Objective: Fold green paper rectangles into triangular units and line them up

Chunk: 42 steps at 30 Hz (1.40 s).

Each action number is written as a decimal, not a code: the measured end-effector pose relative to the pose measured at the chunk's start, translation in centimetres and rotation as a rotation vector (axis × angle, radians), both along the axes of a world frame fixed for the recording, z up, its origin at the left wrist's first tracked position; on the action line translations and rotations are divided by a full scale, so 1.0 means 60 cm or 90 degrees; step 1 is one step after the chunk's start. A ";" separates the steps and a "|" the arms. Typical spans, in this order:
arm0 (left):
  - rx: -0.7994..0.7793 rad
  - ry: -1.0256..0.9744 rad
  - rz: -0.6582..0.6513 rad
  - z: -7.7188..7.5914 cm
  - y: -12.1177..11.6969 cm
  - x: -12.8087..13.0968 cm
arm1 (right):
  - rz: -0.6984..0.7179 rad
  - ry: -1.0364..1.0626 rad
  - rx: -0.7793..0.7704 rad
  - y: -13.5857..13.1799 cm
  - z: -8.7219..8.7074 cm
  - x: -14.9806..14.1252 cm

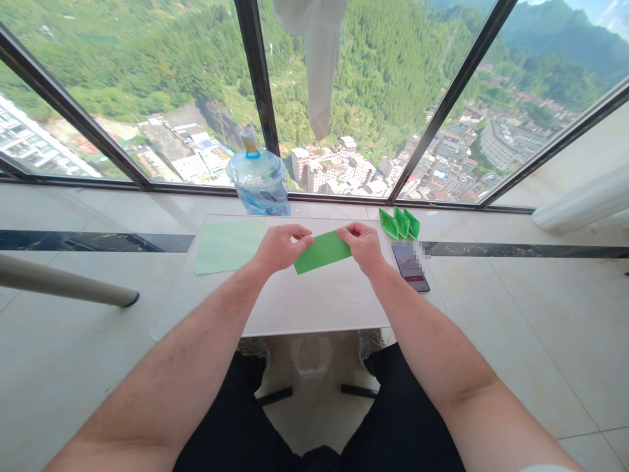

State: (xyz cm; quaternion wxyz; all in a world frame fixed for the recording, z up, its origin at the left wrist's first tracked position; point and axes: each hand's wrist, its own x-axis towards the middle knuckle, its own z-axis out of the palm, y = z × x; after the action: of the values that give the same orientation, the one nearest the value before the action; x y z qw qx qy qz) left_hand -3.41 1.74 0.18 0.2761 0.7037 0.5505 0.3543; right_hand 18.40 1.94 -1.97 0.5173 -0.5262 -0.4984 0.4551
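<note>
Item: one green paper (322,254), oblong, held between two bare hands over the table (314,305); whether its lower edge is touching the tabletop cannot be told. By the left hand (281,248), the upper left edge is pinched between thumb and finger; by the right hand (365,244), the right end is pinched likewise. A grip at both ends is presumably used so that the sheet is kept flat and level.

Also listed: pale green sheets (226,246), laid flat at the left, probably for easy reach. Folded green pieces (399,224), three points showing, stood at the far right, apparently out of the working space. Phone (411,269), laid just beside them, seemingly so that its screen can be seen. Water bottle (260,182), stood beyond the table's far edge, by the window (268,98).
</note>
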 end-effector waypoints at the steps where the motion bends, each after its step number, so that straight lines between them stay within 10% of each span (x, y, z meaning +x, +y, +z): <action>1: 0.006 0.027 0.000 -0.003 -0.001 0.005 | 0.007 -0.008 0.003 -0.002 -0.001 -0.005; 10: 0.203 0.302 -0.097 -0.020 -0.005 0.024 | 0.051 -0.553 0.278 -0.022 0.008 -0.016; 17: 0.243 0.328 -0.113 -0.016 -0.017 0.045 | 0.110 -0.709 0.292 -0.035 0.013 -0.032; 28: 0.090 0.158 0.043 -0.002 0.003 -0.007 | -0.061 -0.455 0.140 -0.003 0.018 0.034; 33: -0.061 0.059 0.032 0.005 0.004 -0.010 | 0.097 -0.131 0.065 -0.003 0.019 0.022; 42: -0.037 0.072 -0.051 -0.007 0.000 0.023 | 0.085 -0.098 -0.014 -0.007 -0.004 -0.016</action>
State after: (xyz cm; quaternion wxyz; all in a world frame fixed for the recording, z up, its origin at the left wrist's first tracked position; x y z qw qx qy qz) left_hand -2.05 1.73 -0.25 0.2789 0.7355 0.5468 0.2869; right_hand 17.41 1.51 -2.20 0.4403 -0.5309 -0.5656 0.4520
